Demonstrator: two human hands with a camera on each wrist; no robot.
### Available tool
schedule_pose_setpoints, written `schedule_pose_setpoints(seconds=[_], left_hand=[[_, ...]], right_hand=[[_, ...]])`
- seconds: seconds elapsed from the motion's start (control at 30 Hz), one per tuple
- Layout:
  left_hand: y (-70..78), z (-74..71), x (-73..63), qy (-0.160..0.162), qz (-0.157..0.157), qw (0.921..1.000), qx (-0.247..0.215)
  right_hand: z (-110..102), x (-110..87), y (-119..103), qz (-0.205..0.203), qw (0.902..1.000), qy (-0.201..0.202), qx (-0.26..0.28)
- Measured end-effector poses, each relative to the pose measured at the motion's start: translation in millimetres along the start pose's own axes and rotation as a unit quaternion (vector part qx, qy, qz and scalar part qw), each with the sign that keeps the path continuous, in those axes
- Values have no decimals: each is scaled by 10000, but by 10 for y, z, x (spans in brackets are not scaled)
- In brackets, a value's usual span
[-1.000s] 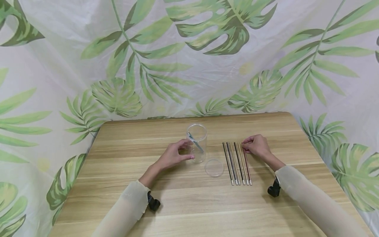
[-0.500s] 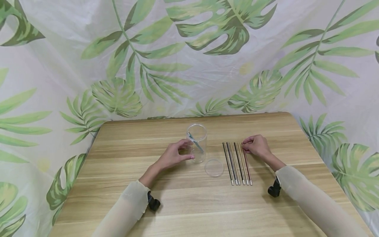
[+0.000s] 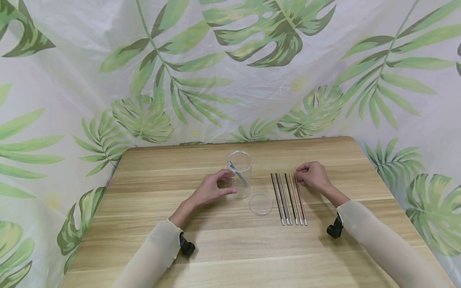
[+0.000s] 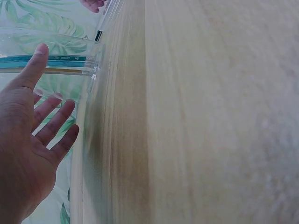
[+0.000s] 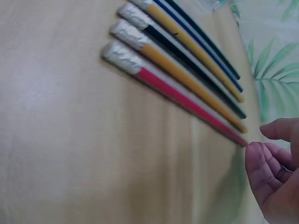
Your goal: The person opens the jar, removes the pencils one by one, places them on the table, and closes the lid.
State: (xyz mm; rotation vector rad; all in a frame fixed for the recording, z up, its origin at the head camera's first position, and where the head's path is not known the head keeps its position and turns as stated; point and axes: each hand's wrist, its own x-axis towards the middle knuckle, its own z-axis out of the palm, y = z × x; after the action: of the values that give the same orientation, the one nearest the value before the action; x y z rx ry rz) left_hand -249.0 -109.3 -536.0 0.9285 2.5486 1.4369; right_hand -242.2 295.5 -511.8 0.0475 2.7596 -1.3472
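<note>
On the left, my left hand (image 3: 210,187) reaches around the side of a clear plastic jar (image 3: 245,188), its thumb and relaxed fingers spread against the wall. Inside the jar, teal pencils (image 4: 44,60) lean at a slant, with a yellowish one beside them in the left wrist view. My right hand (image 3: 312,176) is at the far end of a red pencil (image 3: 301,200), the outermost right in a row. In the right wrist view its thumb tip is right at that pencil's end, and the index finger (image 5: 282,128) stands apart from it.
Several black, blue and yellow pencils (image 3: 287,200) lie side by side left of the red one, eraser ends towards me. A round clear lid (image 3: 260,204) lies between jar and row. Behind the wooden table (image 3: 230,256) hangs a leaf-print cloth (image 3: 230,80).
My right hand has shifted slightly up and away from the red pencil's far end. The left hand, jar, lid and pencils have stayed in place.
</note>
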Motion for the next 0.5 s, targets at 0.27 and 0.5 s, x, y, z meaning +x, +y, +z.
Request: schedule_pose_setpoints(seconds=[0.27, 0.5], left_hand=[[-2, 1, -4, -5, -3, 10000, 10], [-3, -6, -5, -38, -66, 10000, -6]], right_hand=[[-89, 26, -256, -933, 9943, 120, -512], [-135, -12, -611, -1722, 9840, -234, -388]])
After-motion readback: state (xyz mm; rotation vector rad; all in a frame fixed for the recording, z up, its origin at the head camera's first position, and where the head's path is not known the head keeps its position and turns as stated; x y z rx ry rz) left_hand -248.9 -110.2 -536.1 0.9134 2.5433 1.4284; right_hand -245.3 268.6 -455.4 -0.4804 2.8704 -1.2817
